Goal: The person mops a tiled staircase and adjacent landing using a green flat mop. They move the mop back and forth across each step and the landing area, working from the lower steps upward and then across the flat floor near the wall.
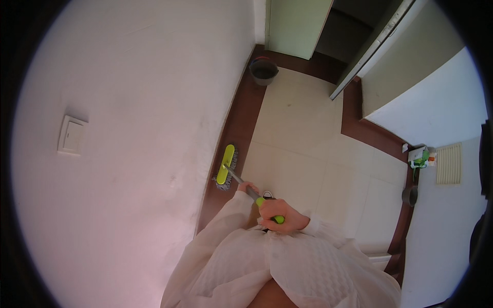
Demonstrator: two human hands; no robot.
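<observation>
A mop with a lime-green head (pixel 226 164) and grey fringe rests on the dark red floor border (pixel 242 104), close along the left wall. Its grey pole (pixel 235 175) slants back towards my body. My right hand (pixel 283 215) is wrapped around the green grip at the pole's upper end. Lower on the pole, my left hand (pixel 248 187) holds the shaft; the sleeve and pole partly cover its fingers. Part of a shoe (pixel 268 195) shows just beyond my right hand.
A dark bucket (pixel 264 73) stands by the left wall near a pale green door (pixel 296 27). Ahead, a door edge (pixel 369 54) juts over the cream tiles (pixel 300 154). At right lie bagged items (pixel 420 158) and a grey container (pixel 409 196). A light switch (pixel 72 135) is on the left wall.
</observation>
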